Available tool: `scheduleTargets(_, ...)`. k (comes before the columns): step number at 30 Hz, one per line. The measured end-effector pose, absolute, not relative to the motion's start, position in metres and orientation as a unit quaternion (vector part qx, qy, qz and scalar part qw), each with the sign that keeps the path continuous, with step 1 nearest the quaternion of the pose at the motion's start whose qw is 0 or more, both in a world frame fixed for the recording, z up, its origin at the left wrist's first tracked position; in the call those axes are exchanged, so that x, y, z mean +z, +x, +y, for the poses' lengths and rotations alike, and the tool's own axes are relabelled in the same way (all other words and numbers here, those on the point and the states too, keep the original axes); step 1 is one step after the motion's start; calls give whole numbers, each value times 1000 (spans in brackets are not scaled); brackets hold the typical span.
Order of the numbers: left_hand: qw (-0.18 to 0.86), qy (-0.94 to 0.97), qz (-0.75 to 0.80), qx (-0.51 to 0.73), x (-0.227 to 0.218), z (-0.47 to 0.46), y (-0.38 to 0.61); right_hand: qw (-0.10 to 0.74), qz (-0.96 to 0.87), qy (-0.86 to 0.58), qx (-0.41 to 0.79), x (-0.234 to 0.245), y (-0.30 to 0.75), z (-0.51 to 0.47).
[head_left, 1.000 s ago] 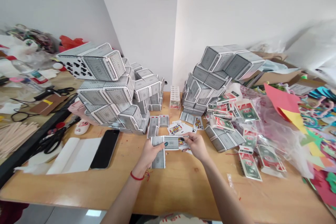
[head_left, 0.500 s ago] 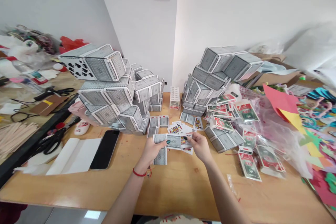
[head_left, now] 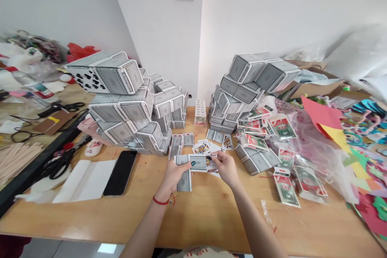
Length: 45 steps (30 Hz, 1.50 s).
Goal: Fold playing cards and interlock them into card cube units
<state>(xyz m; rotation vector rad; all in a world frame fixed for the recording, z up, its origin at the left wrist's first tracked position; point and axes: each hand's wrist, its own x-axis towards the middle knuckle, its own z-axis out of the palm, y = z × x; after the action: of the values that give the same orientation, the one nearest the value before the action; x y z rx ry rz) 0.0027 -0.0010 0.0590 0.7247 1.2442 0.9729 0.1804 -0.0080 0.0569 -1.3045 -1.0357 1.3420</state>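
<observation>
My left hand (head_left: pixel 174 172) grips a strip of joined playing cards (head_left: pixel 198 162), grey patterned backs up, the thumb pressed on top. Another grey-backed part (head_left: pixel 184 181) hangs down from the strip's left end. At the strip's right end my right hand (head_left: pixel 224 166) pinches a face card (head_left: pixel 208 161), its picture side showing. Loose face-up cards (head_left: pixel 203 147) lie just beyond the hands. Close by on the table are a few flat cards (head_left: pixel 176 145) beyond my left hand. How the pinched card meets the strip is hidden by my fingers.
Stacks of card-built boxes stand at left (head_left: pixel 121 105) and right (head_left: pixel 242 88). A phone (head_left: pixel 120 172), white paper (head_left: pixel 90 181) and black scissors (head_left: pixel 62 163) lie left on the wooden table (head_left: pixel 205 221). Red-green card packs (head_left: pixel 287 189) and plastic wrap lie right.
My right hand has shifted slightly left, holding its card closer against the strip's end. My left hand keeps its grip. The whole view has moved a little.
</observation>
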Motion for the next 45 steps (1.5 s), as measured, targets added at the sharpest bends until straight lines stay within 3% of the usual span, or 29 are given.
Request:
scheduleTargets(6, 658, 304, 466, 507, 57, -1, 10, 477, -471, -465, 578, 67, 178, -14)
scheduleTargets(10, 636, 376, 459, 493, 52, -1, 11, 472, -513, -535, 477, 62, 176, -18)
scheduleTargets(16, 384, 564, 513, 521, 72, -7, 7, 446, -638, -563, 277, 66, 177, -21)
scheduleTargets(19, 433, 588, 489, 477, 79, -13, 14, 446, -664, -552, 236, 67, 173, -23)
scheduleTargets(27, 496, 498, 500, 506, 63, -14, 22, 469, -649, -516, 305, 56, 165, -27)
scheduleTargets(35, 463, 491, 556, 486, 59, -14, 16, 444, -655, -554, 260, 62, 164, -28)
scheduleTargets(40, 468, 472, 565, 489, 61, -10, 16, 435, -623, -558, 333, 61, 162, -23)
scheduleTargets(45, 559, 482, 475, 480, 57, -6, 16, 438, -540, -569, 440, 59, 162, -19)
